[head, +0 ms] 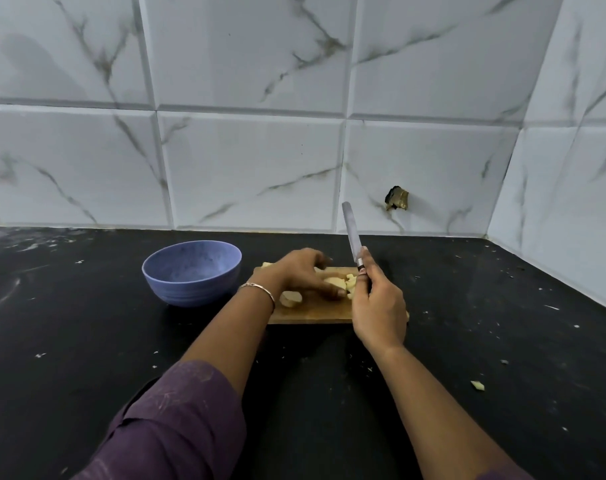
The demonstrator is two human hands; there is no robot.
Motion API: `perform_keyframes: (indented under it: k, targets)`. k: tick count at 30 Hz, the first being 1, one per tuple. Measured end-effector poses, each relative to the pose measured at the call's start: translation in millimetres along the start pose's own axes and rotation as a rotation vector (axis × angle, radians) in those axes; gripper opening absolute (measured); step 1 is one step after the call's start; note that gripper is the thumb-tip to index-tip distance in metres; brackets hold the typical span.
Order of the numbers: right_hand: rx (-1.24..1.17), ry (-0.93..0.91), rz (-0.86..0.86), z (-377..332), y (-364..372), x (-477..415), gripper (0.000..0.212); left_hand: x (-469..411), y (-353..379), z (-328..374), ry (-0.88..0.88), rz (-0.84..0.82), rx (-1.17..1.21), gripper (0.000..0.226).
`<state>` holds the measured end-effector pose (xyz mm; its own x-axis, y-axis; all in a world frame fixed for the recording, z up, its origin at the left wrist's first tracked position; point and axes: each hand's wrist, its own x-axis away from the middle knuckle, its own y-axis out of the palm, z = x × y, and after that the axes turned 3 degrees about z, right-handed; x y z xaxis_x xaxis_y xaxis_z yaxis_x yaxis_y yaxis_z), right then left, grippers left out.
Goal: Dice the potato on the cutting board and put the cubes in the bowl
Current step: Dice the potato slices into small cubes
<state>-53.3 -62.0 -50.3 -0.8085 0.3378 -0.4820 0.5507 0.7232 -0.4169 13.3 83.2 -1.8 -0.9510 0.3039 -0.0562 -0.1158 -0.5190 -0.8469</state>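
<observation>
Beyond the purple sleeve [177, 420], the left hand [301, 271] curves over half-cut potato pieces [333, 282] on the cutting board [312, 315], its grip unclear, while the right hand [377, 306] grips the raised knife [350, 230]; the bowl [190, 271] looks empty, so nothing seems transferred yet.

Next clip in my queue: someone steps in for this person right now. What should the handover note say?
Left hand: over the cutting board, fingers bent down onto the potato pieces; whether it grips one is unclear.
Right hand: grips the knife by its handle, blade raised and pointing up, clear of the board.
Bowl: on the counter just left of the board, no cubes visible inside.
Done: potato partly cut into chunks and slices.
Left: finish dicing and move the cubes to the bowl. One stray piece lies on the counter at the right.
</observation>
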Motion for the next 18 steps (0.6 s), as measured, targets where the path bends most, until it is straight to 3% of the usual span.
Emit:
perform_keyframes:
  k: [6, 13, 18]
  targets:
    - [0.027, -0.015, -0.019, -5.0, -5.0, 1.4, 0.045, -2.1, 14.4, 8.8, 0.012, -0.013, -0.048, 0.061]
    - [0.011, -0.018, -0.025, -8.9, -7.4, 3.0, 0.043, 14.1, -1.6, -10.0, -0.007, -0.02, 0.402, 0.053]
    - [0.013, -0.01, -0.034, -10.6, -8.5, 4.4, 0.043, 26.6, -6.9, -23.6, -0.033, 0.031, 0.532, 0.053]
